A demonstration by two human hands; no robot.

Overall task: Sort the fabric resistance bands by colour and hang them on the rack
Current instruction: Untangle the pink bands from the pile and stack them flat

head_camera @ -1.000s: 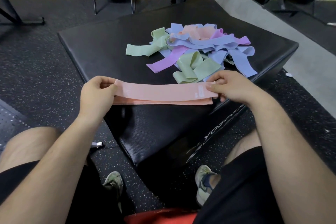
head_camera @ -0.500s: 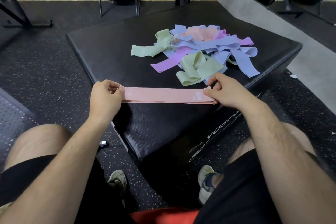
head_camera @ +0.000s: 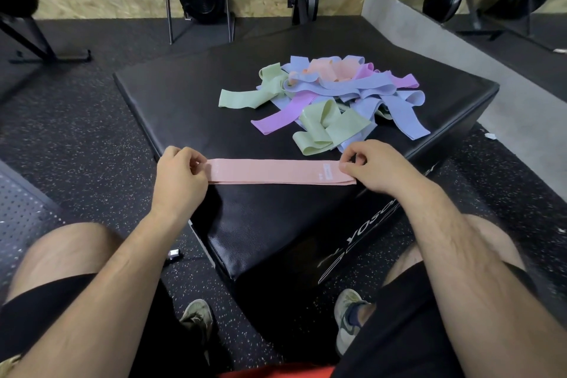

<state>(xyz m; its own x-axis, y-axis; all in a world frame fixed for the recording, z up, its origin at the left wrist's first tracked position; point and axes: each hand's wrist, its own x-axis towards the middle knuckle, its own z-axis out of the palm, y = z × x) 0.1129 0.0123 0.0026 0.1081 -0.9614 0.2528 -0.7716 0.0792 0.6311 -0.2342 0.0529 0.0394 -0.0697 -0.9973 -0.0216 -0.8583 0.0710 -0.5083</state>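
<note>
The left hand point(head_camera: 181, 176) is recorded at the near left edge of the black padded box point(head_camera: 190, 101). Its fingers are curled, and the left end of the pink band point(head_camera: 273, 171) is pinched between thumb and fingers.

The pink band is laid flat and straight across the near part of the box top and is held between the two hands. It is doubled, with a lower layer showing along its near edge. A small white label is noted close to its right end.

On the speckled floor point(head_camera: 92, 132), a small metal object point(head_camera: 174, 254) is noted just beside the near left side of the box.

Farther back and right of centre, a loose pile of bands point(head_camera: 337, 86) is noted on the box top. Green, purple, blue and pink pieces are tangled and overlapped. A green band point(head_camera: 328, 129) on the near side of the pile lies near the pink band; whether contact is made cannot be told.

The right hand point(head_camera: 377, 167) is recorded at the right end of the pink band. Its fingers are curled, and that end is pinched between thumb and forefinger.
</note>
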